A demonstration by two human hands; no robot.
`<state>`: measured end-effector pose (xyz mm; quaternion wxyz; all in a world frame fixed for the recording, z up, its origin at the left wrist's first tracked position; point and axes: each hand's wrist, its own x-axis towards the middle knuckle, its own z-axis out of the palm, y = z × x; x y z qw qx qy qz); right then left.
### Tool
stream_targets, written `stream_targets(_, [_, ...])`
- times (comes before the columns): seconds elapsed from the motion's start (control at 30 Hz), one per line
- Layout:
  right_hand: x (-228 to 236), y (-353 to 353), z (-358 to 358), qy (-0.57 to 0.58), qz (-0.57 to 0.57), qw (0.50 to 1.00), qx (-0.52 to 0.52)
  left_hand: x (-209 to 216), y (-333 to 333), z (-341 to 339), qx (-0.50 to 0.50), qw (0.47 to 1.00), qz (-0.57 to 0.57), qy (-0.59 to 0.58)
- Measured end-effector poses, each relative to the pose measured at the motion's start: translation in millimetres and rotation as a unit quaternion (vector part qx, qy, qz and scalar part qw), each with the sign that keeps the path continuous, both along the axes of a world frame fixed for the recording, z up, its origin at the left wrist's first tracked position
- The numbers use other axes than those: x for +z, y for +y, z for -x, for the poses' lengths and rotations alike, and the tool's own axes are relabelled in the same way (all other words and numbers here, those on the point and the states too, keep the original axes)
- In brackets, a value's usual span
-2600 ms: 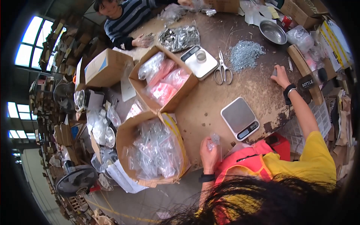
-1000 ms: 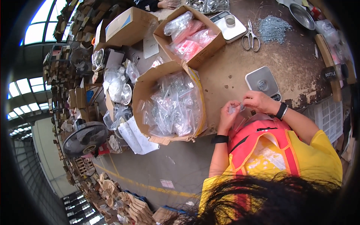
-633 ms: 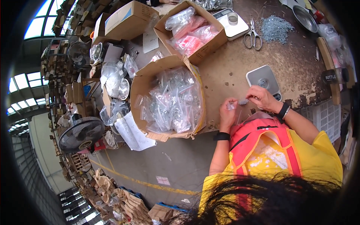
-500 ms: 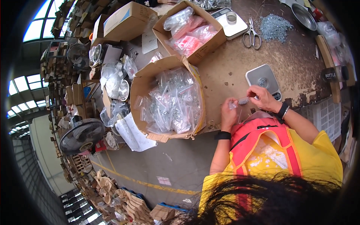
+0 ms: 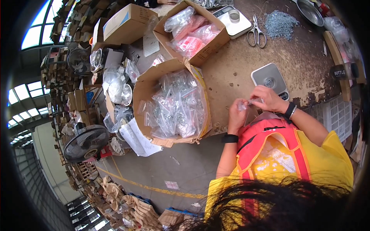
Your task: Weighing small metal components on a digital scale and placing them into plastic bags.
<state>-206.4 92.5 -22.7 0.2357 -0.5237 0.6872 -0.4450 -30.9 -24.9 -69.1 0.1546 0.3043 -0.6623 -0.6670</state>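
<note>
Beside the scale, both hands' fingers still pinch the small clear bag, now raised slightly.

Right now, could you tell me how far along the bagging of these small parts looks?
Done: the nearer cardboard box is heaped with filled clear bags. In hand: the left hand and right hand pinch one small clear bag beside the scale. Left: a loose pile of metal parts remains on the table.
</note>
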Motion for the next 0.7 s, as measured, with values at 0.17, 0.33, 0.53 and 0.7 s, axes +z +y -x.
stream_targets(0.17, [9, 2, 3, 0.011, -0.030, 0.999, 0.018, 11, 1, 1, 0.002, 1.000, 0.003, 0.008])
stream_targets(0.33, [24, 13, 15, 0.004, -0.075, 0.997, -0.002, 18, -1, 0, 0.026, 0.999, -0.029, 0.017])
stream_targets(0.53, [93, -7, 12, -0.017, -0.064, 0.998, -0.008, 8, -16, -8, 0.129, 0.980, -0.149, 0.016])
stream_targets(0.7, [159, -67, -17, -0.096, 0.082, 0.990, 0.063, 17, -9, 9, 0.166, 0.973, -0.129, 0.095])
